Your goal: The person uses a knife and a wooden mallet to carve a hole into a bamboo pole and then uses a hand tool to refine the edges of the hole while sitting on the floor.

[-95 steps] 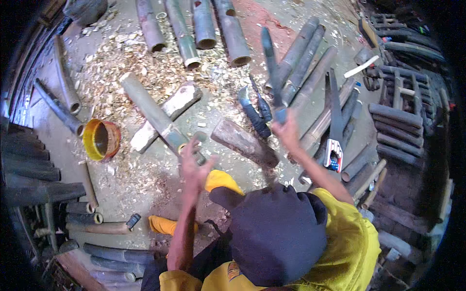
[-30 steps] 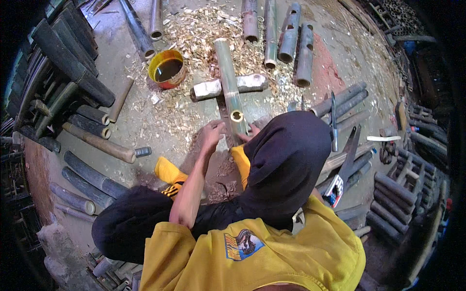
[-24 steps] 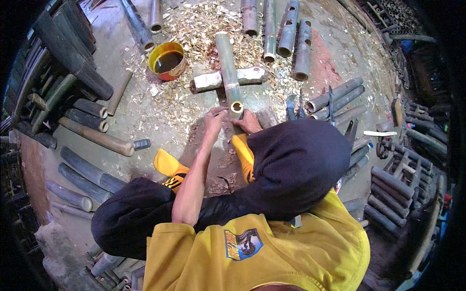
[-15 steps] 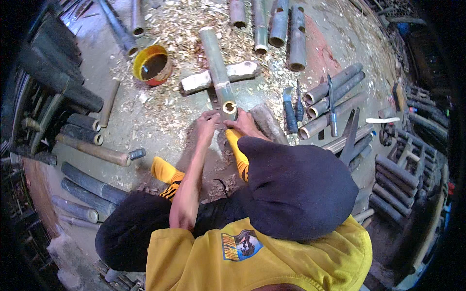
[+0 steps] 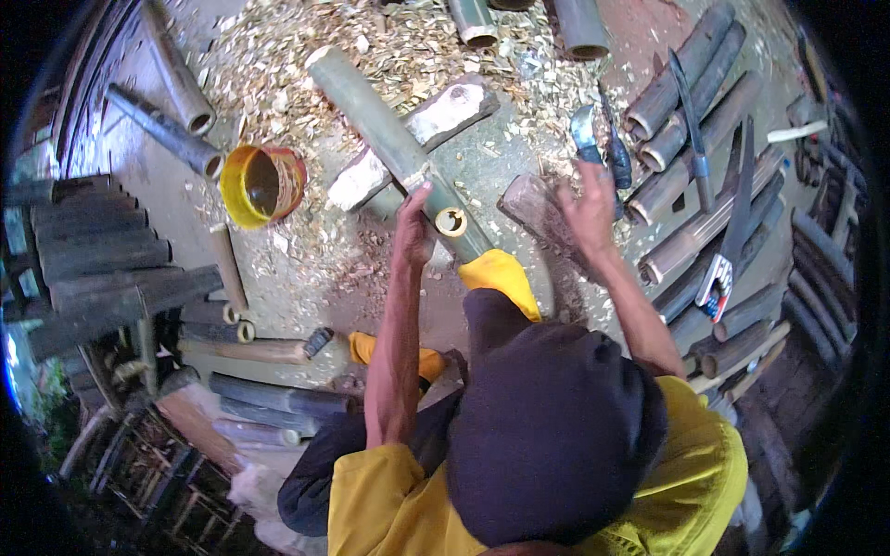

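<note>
A long green bamboo pole (image 5: 389, 139) lies slanted across a pale block (image 5: 445, 116) on the ground. My left hand (image 5: 413, 227) grips the pole at its near cut end (image 5: 451, 222), thumb side against the hollow opening. My right hand (image 5: 589, 208) is lifted to the right of the pole, fingers apart and holding nothing. It hovers over a dark wooden chopping block (image 5: 533, 204), just below a blue-handled knife (image 5: 586, 130). My dark cap and yellow shirt hide the ground below.
A yellow bucket (image 5: 260, 185) stands left of the pole amid wood shavings (image 5: 417, 37). Cut bamboo lengths are stacked at the left (image 5: 111, 269) and right (image 5: 686, 111). A saw (image 5: 732, 232) and other blades lie on the right stack. A yellow boot (image 5: 501, 273) rests near the pole's end.
Both hands were together at the pole's cut end. My right hand has left it and moved right toward the knives; my left hand stays on the pole.
</note>
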Demonstrator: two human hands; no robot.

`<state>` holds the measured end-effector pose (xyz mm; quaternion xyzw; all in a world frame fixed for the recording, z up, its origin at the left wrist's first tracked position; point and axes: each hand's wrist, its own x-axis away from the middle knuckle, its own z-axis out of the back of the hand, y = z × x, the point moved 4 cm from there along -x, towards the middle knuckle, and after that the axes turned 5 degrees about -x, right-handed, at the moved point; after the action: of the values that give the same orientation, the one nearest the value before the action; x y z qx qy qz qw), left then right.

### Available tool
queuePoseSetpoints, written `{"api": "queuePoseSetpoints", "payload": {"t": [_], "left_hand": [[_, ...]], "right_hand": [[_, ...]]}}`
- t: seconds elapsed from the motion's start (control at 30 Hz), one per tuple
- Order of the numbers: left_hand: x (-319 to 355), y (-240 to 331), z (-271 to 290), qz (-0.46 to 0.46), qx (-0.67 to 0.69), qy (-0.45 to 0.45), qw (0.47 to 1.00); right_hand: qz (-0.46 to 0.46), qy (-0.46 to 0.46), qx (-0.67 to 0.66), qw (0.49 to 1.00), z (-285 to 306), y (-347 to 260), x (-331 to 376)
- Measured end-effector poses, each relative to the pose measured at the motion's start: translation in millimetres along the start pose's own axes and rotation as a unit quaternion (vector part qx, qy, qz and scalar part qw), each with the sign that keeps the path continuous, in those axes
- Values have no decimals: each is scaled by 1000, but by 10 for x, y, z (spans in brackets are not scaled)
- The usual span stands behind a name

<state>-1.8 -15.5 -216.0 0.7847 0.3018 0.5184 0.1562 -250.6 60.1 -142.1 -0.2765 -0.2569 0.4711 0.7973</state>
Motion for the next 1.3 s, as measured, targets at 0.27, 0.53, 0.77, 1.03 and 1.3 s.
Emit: {"api": "queuePoseSetpoints", "payload": {"t": [0.27, 0.53, 0.77, 1.03, 1.3], "left_hand": [[-238, -175, -106, 30, 101, -189, 976], [-242, -142, -126, 21, 73, -146, 986], [84, -122, -60, -83, -58, 105, 989], [490, -539, 215, -67, -141, 66, 986], [649, -617, 207, -48, -23, 57, 997]], "right_hand": [[-32, 46, 197, 979, 192, 519, -124], [-38, 43, 235, 970, 167, 667, -218], [-48, -30, -66, 996, 334, 243, -200], [233, -371, -46, 898, -460, -1851, -885], [674, -313, 275, 610, -2280, -3519, -1160]]}}
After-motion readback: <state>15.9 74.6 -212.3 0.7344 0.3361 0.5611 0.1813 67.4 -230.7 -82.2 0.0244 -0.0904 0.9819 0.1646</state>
